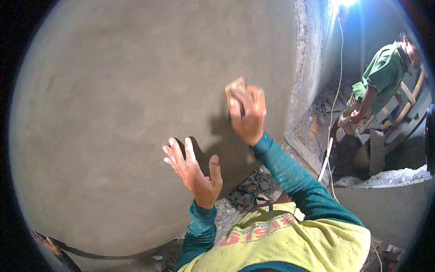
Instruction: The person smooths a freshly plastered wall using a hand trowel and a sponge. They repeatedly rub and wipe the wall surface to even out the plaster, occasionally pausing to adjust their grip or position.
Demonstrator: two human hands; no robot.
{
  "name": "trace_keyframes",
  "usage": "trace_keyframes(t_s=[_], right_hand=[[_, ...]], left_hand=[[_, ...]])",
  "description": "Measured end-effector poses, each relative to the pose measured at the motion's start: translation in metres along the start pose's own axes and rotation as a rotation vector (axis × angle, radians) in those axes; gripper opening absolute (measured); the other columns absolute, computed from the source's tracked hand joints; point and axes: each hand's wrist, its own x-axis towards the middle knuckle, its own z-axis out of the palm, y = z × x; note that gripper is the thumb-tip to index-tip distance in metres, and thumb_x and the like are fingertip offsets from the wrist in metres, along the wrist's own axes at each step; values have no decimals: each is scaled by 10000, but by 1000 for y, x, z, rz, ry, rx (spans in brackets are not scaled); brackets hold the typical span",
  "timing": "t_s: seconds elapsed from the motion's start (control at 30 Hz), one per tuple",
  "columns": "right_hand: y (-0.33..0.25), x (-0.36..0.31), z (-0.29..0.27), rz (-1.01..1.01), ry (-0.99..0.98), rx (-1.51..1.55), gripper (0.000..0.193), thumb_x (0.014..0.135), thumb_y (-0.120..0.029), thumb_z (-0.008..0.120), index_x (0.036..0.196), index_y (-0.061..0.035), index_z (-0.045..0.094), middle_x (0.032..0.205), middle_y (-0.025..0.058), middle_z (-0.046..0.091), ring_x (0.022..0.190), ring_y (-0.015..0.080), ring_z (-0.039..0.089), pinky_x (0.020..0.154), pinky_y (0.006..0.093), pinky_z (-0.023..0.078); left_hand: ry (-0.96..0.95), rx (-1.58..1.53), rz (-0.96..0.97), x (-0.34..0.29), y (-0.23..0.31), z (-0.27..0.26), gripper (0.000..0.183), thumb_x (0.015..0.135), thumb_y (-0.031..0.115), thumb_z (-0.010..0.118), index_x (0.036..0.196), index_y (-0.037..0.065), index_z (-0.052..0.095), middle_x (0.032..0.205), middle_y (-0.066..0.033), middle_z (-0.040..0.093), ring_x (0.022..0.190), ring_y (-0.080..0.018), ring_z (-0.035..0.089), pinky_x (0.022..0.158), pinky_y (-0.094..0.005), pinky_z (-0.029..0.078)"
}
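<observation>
A smooth, damp-looking grey plastered wall (118, 99) fills most of the view. My right hand (250, 119) is closed around a small tan sponge-like block (236, 85), held against or just off the plaster; the fingers partly cover it. Lower and to the left, my left hand (194, 176) is held up with fingers spread and nothing in it. Its fingertips are close to the wall; whether they touch cannot be told. Both hands cast shadows on the plaster.
Rubble (256, 185) lies at the wall's foot. Right of its rough edge hangs a pale cable (340, 72) beneath a bright lamp (347, 2). A person in a green shirt (383, 75) bends near planks (376, 149), behind a low rough-topped wall (394, 179).
</observation>
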Motion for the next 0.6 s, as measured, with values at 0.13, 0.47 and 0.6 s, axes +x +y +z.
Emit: trace_keyframes(t_s=[0.13, 0.47, 0.6], right_hand=[[31, 39, -20, 148, 72, 41, 284, 981, -150, 647, 1239, -54, 714, 1137, 214, 633, 1049, 407, 621, 946, 492, 509], [46, 53, -23, 208, 34, -28, 328, 953, -175, 671, 1253, -48, 712, 1180, 209, 660, 1131, 391, 637, 1023, 472, 507], [83, -10, -21, 273, 107, 6, 284, 965, -140, 661, 1225, -39, 716, 1135, 190, 657, 1065, 370, 628, 975, 462, 503]], left_hand=[[-51, -51, 8, 4, 5, 0, 776, 968, 321, 694, 1595, -35, 404, 1720, -313, 226, 1602, -561, 107, 1252, -710, 72], [-48, -65, -14, 4, 4, -3, 788, 964, 346, 694, 1580, -59, 414, 1720, -307, 236, 1601, -563, 103, 1253, -708, 76], [-37, -79, -1, 2, 1, -2, 791, 963, 356, 691, 1582, -55, 417, 1714, -322, 235, 1602, -560, 101, 1248, -718, 82]])
